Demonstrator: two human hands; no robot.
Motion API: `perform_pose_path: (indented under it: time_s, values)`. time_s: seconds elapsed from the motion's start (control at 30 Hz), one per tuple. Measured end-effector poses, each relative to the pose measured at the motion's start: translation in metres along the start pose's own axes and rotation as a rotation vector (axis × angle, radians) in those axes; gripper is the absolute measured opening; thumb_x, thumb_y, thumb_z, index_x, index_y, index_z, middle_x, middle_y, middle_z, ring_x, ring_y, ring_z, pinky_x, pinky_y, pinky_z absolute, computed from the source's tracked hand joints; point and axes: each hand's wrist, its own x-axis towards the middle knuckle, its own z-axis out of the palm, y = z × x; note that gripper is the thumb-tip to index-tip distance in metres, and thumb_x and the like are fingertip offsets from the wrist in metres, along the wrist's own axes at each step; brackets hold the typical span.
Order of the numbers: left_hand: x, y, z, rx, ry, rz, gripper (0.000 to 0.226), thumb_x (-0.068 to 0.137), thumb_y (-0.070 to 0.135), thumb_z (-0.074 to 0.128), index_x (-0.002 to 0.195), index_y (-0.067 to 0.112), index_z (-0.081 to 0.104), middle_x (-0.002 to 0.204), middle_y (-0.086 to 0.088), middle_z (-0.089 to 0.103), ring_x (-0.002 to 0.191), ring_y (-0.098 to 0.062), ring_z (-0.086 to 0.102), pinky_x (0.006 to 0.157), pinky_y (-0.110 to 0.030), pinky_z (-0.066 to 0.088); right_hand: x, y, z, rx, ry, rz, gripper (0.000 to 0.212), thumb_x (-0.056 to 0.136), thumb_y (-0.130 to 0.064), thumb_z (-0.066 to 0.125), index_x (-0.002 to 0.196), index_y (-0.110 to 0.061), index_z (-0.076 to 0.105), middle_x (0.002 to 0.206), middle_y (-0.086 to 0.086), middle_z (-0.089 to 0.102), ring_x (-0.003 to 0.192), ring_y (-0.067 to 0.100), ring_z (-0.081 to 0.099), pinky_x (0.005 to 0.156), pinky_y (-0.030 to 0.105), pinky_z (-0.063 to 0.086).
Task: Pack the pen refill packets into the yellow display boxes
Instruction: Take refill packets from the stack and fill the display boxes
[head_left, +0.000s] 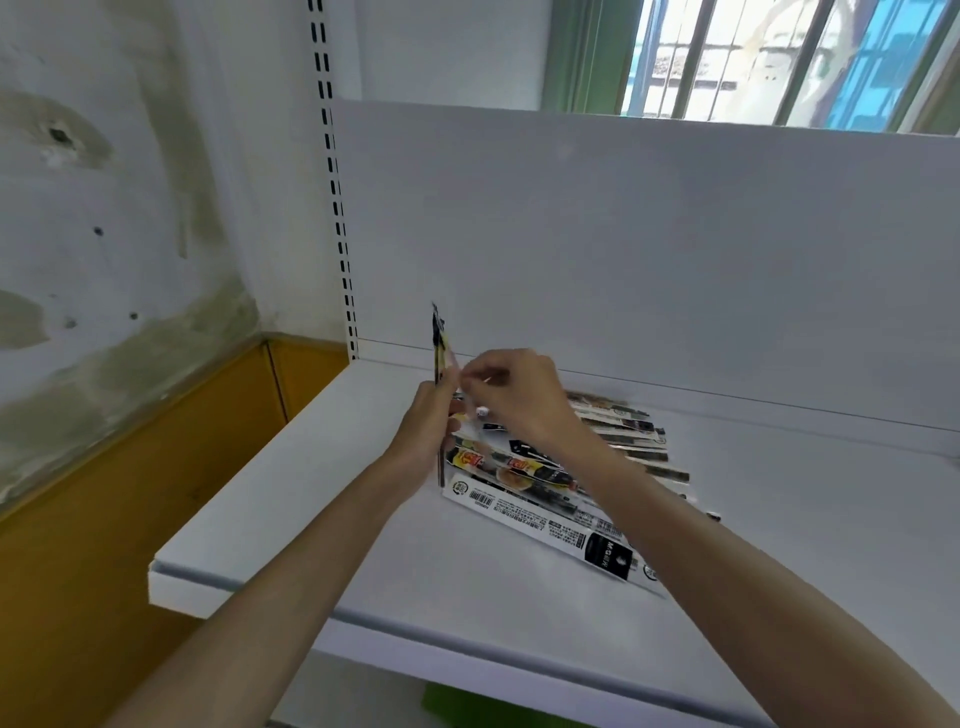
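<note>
The held packets (440, 345) look light, thin and flat. They are probably glossy plastic sleeves that bend easily and slide over one another, so a bundle is best clamped across its flat faces near the middle, with a fingertip squaring the edges, rather than pinched at one end where it could fan out. The left hand (423, 431) is curled round this small bundle and stands it on edge above the shelf (311, 519). The right hand (514, 395) has thumb and fingertips pinched at the bundle's upper edge, apparently adding or straightening one packet. The loose packets (545, 499) lie spread in an overlapping row on the shelf just beside and under the hands. They are long narrow strips with black and white printing, and a few have yellow and red patches. The nearest one lies back-up and shows a barcode and small text. The refills inside are too small to make out. The yellow boxes are not in view.
</note>
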Motion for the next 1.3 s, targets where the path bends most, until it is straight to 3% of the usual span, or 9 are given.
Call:
perform_pose_path:
  time_s: [0.13,0.23,0.37,0.47,0.6,0.73,0.93,1.07,1.3]
  values:
    - [-0.003,0.000,-0.005,0.076,-0.032,0.015,0.040,0.100,0.039,0.028,0.118,0.011,0.050,0.100,-0.004,0.062,0.095,-0.016,0.059,0.091,-0.034,0.046,-0.006,0.003,0.005,0.144,-0.083,0.141,0.026,0.087,-0.005,0.051,0.097,-0.014,0.073,0.082,0.002,0.073,0.079,0.008,0.068,0.073,0.017,0.052]
    - [-0.012,0.004,-0.005,0.030,-0.113,-0.015,0.028,0.101,0.030,0.030,0.109,0.013,0.050,0.081,-0.003,0.054,0.070,-0.015,0.059,0.068,-0.032,0.052,-0.008,0.014,-0.006,0.253,0.069,0.285,0.017,0.090,-0.016,0.055,0.099,-0.014,0.069,0.096,0.000,0.070,0.087,0.008,0.063,0.070,0.015,0.048]
    - [-0.023,0.007,0.018,0.103,-0.323,0.068,0.024,0.100,0.029,0.034,0.111,0.017,0.051,0.069,-0.004,0.053,0.055,-0.013,0.050,0.053,-0.028,0.046,-0.024,0.022,-0.013,0.412,-0.117,0.389,0.038,0.091,-0.041,0.053,0.100,-0.006,0.062,0.090,0.012,0.066,0.079,0.023,0.064,0.073,0.028,0.051]
    - [-0.033,0.009,0.054,0.186,-0.482,0.117,0.028,0.093,0.005,0.039,0.119,0.008,0.048,0.076,-0.007,0.054,0.064,-0.012,0.052,0.052,-0.022,0.048,-0.043,0.031,-0.026,0.561,0.018,0.490,0.029,0.091,-0.029,0.057,0.091,0.000,0.059,0.070,0.014,0.053,0.052,0.023,0.050,0.042,0.026,0.045]
    - [-0.044,0.004,0.113,0.452,-0.616,0.157,0.024,0.083,0.024,0.056,0.097,0.005,0.062,0.094,-0.012,0.066,0.087,-0.026,0.062,0.084,-0.035,0.050,-0.078,0.054,-0.080,0.468,0.383,0.545,0.011,0.091,-0.016,0.055,0.084,-0.007,0.059,0.081,0.013,0.064,0.074,0.020,0.061,0.069,0.035,0.050]
    - [-0.071,-0.002,0.180,0.576,-0.745,0.292,0.018,0.088,0.026,0.058,0.102,0.016,0.061,0.104,0.002,0.062,0.094,-0.013,0.058,0.068,-0.019,0.045,-0.139,0.081,-0.169,0.373,0.655,0.650,0.011,0.091,-0.017,0.053,0.082,-0.014,0.049,0.068,0.007,0.059,0.054,0.018,0.053,0.054,0.030,0.046]
    - [-0.141,0.009,0.308,0.500,-0.985,0.563,0.007,0.088,0.015,0.056,0.089,0.019,0.061,0.093,0.007,0.061,0.091,-0.008,0.057,0.075,-0.012,0.042,-0.276,0.113,-0.290,-0.017,0.793,0.898,0.021,0.075,-0.011,0.070,0.070,-0.012,0.049,0.065,0.008,0.055,0.047,0.018,0.048,0.046,0.028,0.042]
    - [-0.205,0.003,0.401,0.468,-1.093,0.706,0.012,0.088,0.013,0.058,0.098,0.011,0.064,0.098,-0.001,0.063,0.092,-0.012,0.059,0.083,-0.021,0.044,-0.373,0.131,-0.359,-0.098,0.927,0.999,0.008,0.078,-0.003,0.055,0.073,-0.008,0.051,0.066,0.010,0.056,0.049,0.020,0.050,0.048,0.029,0.043]
    - [-0.290,-0.010,0.527,0.388,-1.156,0.783,0.010,0.088,0.014,0.058,0.097,0.013,0.062,0.098,-0.003,0.064,0.091,-0.014,0.059,0.081,-0.024,0.047,-0.487,0.163,-0.457,-0.254,0.892,1.127,0.019,0.085,-0.012,0.042,0.067,-0.018,0.043,0.062,0.006,0.047,0.058,0.022,0.044,0.057,0.033,0.037]
